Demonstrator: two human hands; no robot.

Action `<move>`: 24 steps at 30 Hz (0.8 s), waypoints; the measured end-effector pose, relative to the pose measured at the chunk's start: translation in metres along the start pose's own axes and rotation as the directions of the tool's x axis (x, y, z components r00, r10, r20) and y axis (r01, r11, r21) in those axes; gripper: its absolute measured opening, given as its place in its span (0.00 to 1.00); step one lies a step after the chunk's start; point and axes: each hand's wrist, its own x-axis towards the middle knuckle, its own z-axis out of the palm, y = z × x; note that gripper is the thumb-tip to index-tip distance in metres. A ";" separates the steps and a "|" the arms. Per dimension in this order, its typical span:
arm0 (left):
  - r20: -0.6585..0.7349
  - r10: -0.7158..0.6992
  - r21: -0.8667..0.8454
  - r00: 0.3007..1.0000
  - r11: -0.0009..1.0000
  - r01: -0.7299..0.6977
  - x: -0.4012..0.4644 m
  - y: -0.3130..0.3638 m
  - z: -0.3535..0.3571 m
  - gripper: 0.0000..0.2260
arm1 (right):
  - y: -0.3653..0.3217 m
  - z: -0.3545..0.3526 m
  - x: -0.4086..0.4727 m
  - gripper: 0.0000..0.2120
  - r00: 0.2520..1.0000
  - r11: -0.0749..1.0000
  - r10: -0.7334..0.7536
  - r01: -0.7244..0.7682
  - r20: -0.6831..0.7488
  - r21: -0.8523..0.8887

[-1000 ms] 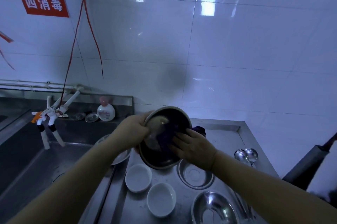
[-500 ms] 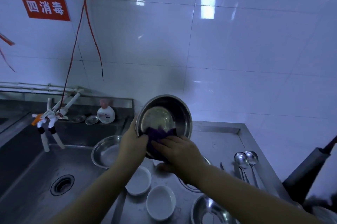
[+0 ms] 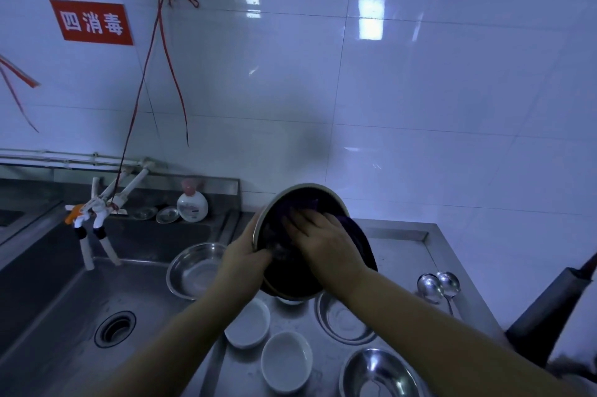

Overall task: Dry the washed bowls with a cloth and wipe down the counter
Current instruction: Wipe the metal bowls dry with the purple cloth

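A steel bowl is held tilted above the counter, its inside facing me. My left hand grips its left rim. My right hand presses a dark purple cloth into the bowl, and part of the cloth hangs over the right rim. Below on the steel counter sit two small white bowls and two steel bowls. Another steel bowl lies in the sink.
The sink with its drain lies to the left, under white taps. A soap bottle and small lids stand on the back ledge. Two ladles lie at the right. A dark handle leans at the far right.
The bowl has tipped lower and further right. My right hand has gone from the lower rim up into the bowl, spreading the cloth over its inside. My left hand keeps hold of the rim.
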 end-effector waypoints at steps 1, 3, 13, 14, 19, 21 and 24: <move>-0.001 0.002 0.002 1.000 1.000 -0.002 0.000 -0.002 0.001 0.31 | -0.005 0.000 -0.001 0.20 1.000 1.000 -0.021 0.021 0.010 0.021; -0.020 0.010 0.009 1.000 1.000 -0.010 0.000 -0.003 0.001 0.30 | -0.017 0.004 -0.006 0.19 0.994 0.993 -0.099 0.097 0.037 0.071; 0.085 0.062 0.132 0.994 0.989 -0.073 -0.003 0.010 -0.012 0.27 | 0.004 0.001 -0.053 0.10 0.946 0.949 -0.315 0.314 0.080 0.030; 0.122 0.039 0.115 0.992 0.992 -0.054 -0.002 0.011 -0.012 0.25 | 0.008 0.002 -0.055 0.10 0.945 0.946 -0.325 0.325 0.033 0.021; 0.175 -0.068 0.432 0.982 0.902 -0.014 0.008 0.006 -0.018 0.36 | 0.017 0.004 -0.056 0.07 0.952 0.952 -0.299 0.293 0.059 0.088; 0.148 0.052 0.722 0.988 0.677 -0.144 0.010 -0.004 -0.023 0.48 | 0.019 0.000 -0.055 0.09 0.943 0.956 -0.286 0.269 0.173 0.112; 0.451 0.228 0.851 0.863 0.181 -0.493 0.005 -0.014 -0.022 0.39 | 0.022 -0.005 -0.052 0.13 0.929 0.963 -0.263 0.235 0.260 0.134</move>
